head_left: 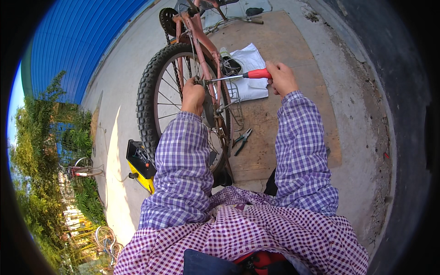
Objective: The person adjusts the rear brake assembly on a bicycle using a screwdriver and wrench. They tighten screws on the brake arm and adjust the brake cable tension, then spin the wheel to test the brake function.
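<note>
A flat, smooth, brown wood-like board (298,82) covered part of the rough grey ground. Beside and partly over it stood a bicycle with a worn, pinkish-red tubular frame (208,45), its wheel wrapped in a thick, knobbly black rubber tyre (147,91) around thin metal spokes. A creased white sheet (251,59) lay on the board, and an angular yellow-and-black toolbox (142,176) sat left of the wheel. Smaller were the screwdriver with a rounded red handle and slim, straight metal shaft (256,74), and the dark-handled pliers (246,135) lying on the board.

The right hand (283,79) was clenched around the screwdriver's handle; its shaft pointed left to the frame beside the wheel. The left hand (193,96) was curled just beside the tip; whether it pinched anything, I could not tell.
</note>
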The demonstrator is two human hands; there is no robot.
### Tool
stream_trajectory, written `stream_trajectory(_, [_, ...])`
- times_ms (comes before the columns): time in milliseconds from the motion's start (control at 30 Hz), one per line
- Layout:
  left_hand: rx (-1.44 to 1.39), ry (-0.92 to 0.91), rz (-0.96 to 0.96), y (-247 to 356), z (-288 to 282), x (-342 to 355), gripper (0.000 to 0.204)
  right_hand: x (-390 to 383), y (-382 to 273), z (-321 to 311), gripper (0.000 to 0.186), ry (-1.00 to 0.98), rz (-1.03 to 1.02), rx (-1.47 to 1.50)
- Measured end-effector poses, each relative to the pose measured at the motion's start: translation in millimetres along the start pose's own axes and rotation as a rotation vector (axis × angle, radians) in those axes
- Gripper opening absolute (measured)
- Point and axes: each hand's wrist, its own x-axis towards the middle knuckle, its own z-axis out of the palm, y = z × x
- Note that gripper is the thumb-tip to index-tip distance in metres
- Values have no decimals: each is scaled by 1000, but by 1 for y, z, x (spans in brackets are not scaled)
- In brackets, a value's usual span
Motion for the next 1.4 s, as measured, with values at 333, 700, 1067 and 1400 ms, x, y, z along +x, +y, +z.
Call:
stream_trajectory(333, [-2,-17,-21,16,5,-8,56,0,2,-4,36,-4,-100,236])
stream_trajectory(700, [20,-15,-4,9,1,-2,60,1,1,3,36,61,-33,76])
stream_trajectory(1067, [9,37,39,-8,-9,5,52,-10,-2,10,38,0,61,90])
stream_trajectory(1400, [16,57,49,-5,-12,-3,51,-5,12,21,37,9,-77,364])
